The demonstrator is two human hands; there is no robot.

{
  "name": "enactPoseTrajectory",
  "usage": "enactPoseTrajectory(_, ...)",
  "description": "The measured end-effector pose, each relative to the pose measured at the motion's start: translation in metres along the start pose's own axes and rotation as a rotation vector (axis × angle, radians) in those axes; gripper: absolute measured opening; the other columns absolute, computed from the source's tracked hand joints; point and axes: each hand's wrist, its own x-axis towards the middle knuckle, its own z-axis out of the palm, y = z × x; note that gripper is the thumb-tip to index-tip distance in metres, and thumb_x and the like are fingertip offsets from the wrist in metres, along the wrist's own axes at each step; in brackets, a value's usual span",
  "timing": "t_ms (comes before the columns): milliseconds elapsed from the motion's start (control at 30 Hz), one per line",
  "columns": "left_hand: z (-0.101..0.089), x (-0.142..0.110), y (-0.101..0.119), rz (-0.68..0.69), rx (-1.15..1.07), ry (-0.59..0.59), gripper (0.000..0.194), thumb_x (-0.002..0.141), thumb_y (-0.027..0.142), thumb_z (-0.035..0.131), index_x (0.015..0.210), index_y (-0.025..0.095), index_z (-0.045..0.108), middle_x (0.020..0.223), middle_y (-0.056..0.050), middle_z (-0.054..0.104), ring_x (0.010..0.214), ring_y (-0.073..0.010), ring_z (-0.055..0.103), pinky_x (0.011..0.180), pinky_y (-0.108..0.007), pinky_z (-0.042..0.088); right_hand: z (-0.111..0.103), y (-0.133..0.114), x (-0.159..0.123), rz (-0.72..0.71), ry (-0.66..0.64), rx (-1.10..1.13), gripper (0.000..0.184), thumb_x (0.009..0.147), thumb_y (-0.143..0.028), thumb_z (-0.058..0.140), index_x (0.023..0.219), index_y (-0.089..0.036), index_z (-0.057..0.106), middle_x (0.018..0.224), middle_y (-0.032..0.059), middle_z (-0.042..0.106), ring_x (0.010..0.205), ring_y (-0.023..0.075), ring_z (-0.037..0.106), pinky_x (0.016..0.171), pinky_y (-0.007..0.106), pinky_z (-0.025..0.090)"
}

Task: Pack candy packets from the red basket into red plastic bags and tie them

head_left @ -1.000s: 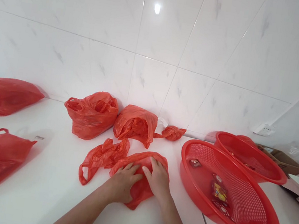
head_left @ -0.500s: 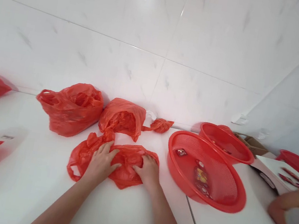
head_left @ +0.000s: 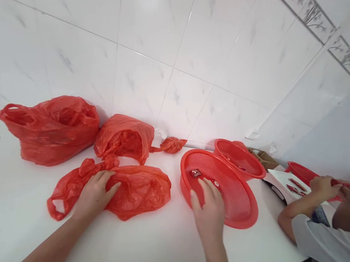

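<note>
A thin red plastic bag (head_left: pixel 143 190) lies flattened on the table, its handle loop toward the left. My left hand (head_left: pixel 95 191) is closed on the bag near its handles, fingers bent over the film and thumb to the right. My right hand (head_left: pixel 210 210) is over the near left rim of a red perforated basket (head_left: pixel 240 200), fingers apart and holding nothing. Inside the basket lie a few small dark red packets (head_left: pixel 195 173), partly hidden behind my right hand.
Full red bags (head_left: pixel 60 134) (head_left: pixel 125 136) and a small knotted bag (head_left: pixel 173 145) stand along the tiled wall. Behind the near basket is a second red basket (head_left: pixel 240 157). At right, a co-worker's hands (head_left: pixel 336 191) are above a white scale (head_left: pixel 293 184) with red packets.
My right hand has left the plastic bag and moved right, over the basket. My left hand stays on the bag. The view has swung right, showing more of the co-worker.
</note>
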Motion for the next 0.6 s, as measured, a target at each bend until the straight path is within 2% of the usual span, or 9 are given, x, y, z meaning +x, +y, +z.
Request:
enactPoseTrajectory(100,-0.007,-0.001,0.007,-0.099,-0.026,-0.005,0.038,0.087,0.043,0.043,0.116,0.020,0.053,0.120,-0.009,0.057,0.109,-0.0274,0.056,0.087,-0.040,0.049,-0.016,0.038,-0.021,0.054,-0.345,-0.175,0.035,0.086,-0.034,0.053,0.115,-0.016,0.062,0.105,0.0121,0.069,0.092,0.0274,0.065,0.076,0.040,0.052)
enactPoseTrajectory(167,-0.009,0.000,0.010,-0.148,-0.050,-0.022,0.038,0.088,0.043,0.042,0.117,0.022,0.052,0.123,-0.008,0.056,0.111,-0.0274,0.056,0.085,-0.040,0.050,-0.022,0.053,-0.046,0.069,-0.475,-0.254,0.033,0.088,-0.026,0.048,0.116,-0.017,0.061,0.100,0.0096,0.070,0.083,0.0249,0.067,0.068,0.036,0.053)
enactPoseTrajectory(267,-0.007,0.000,0.009,-0.173,-0.073,-0.044,0.038,0.088,0.043,0.041,0.118,0.022,0.052,0.125,-0.008,0.056,0.114,-0.0278,0.055,0.088,-0.042,0.049,-0.024,0.060,-0.086,0.029,-0.488,-0.319,0.038,0.084,-0.013,0.045,0.119,-0.018,0.059,0.102,0.0077,0.070,0.085,0.0232,0.067,0.072,0.034,0.053)
enactPoseTrajectory(367,-0.004,0.001,0.007,-0.178,-0.069,-0.061,0.038,0.087,0.043,0.043,0.116,0.022,0.054,0.124,-0.008,0.057,0.114,-0.0280,0.055,0.089,-0.042,0.049,-0.021,0.058,-0.110,-0.016,-0.474,-0.361,0.041,0.079,-0.007,0.046,0.116,-0.018,0.060,0.103,0.0079,0.070,0.087,0.0236,0.066,0.076,0.035,0.052)
enactPoseTrajectory(467,-0.003,0.001,0.006,-0.166,-0.071,-0.069,0.037,0.086,0.043,0.044,0.115,0.022,0.055,0.122,-0.008,0.058,0.112,-0.0279,0.056,0.088,-0.042,0.050,-0.021,0.055,-0.112,-0.021,-0.483,-0.387,0.043,0.076,-0.003,0.045,0.114,-0.017,0.061,0.103,0.0088,0.070,0.088,0.0240,0.065,0.078,0.036,0.052)
enactPoseTrajectory(600,-0.004,0.001,0.005,-0.165,-0.092,-0.058,0.037,0.085,0.043,0.046,0.115,0.022,0.056,0.120,-0.008,0.059,0.112,-0.0272,0.057,0.092,-0.043,0.048,-0.031,0.052,-0.095,0.005,-0.539,-0.434,0.046,0.078,-0.003,0.044,0.119,-0.017,0.059,0.097,0.0096,0.071,0.082,0.0229,0.066,0.075,0.033,0.051)
